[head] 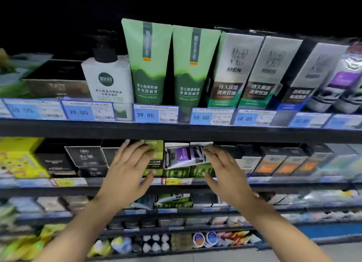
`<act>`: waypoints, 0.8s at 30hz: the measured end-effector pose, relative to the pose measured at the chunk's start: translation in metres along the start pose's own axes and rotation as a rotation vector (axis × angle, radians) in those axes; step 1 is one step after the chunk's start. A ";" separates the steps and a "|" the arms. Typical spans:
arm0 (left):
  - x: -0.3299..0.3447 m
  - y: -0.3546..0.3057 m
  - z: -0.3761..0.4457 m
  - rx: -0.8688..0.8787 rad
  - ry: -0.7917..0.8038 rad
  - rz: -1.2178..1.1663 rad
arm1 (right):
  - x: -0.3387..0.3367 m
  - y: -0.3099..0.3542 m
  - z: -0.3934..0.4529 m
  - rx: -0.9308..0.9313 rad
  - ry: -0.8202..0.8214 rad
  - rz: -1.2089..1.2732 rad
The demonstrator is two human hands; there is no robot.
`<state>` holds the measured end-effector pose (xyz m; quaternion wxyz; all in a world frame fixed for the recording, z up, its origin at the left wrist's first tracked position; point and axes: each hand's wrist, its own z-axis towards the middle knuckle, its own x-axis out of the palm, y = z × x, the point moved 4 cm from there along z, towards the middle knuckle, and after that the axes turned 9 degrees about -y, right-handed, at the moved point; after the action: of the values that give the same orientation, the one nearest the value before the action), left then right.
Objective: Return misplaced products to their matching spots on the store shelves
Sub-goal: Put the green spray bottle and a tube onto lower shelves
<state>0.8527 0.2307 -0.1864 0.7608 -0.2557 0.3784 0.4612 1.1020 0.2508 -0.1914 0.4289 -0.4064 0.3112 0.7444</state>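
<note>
Both hands reach into the second shelf [176, 185]. The left hand [130, 165] lies with fingers spread, relaxed, against a green box [154, 146]. The right hand [225, 170] has fingers straight, fingertips touching a purple-and-white tube [185, 156] lying tilted between the hands, atop green boxes [188, 171].

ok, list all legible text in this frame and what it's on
"39 00": price tag under the white bottle
"39 00": price tag under the green tubes
"58 00": two price tags under the grey boxes
"MEN": grey boxes
Everything else, including lower shelves: too blurred.
</note>
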 end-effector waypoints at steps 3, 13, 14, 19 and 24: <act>-0.001 -0.004 0.001 -0.036 -0.025 -0.011 | 0.002 -0.008 0.004 -0.007 -0.059 0.021; -0.017 -0.025 -0.019 -0.157 -0.005 -0.314 | 0.008 -0.011 0.012 0.024 -0.062 0.109; -0.017 -0.025 -0.020 -0.152 0.010 -0.322 | 0.005 -0.009 0.008 0.021 -0.076 0.116; -0.011 -0.029 -0.026 -0.110 0.074 -0.341 | -0.013 -0.002 -0.029 0.113 -0.091 0.253; -0.009 -0.047 -0.026 0.001 0.068 -0.379 | -0.038 0.012 -0.068 0.282 -0.156 0.332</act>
<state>0.8832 0.1864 -0.1925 0.8208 -0.3376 0.3492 0.3006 1.1255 0.1752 -0.1893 0.3760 -0.2267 0.4406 0.7830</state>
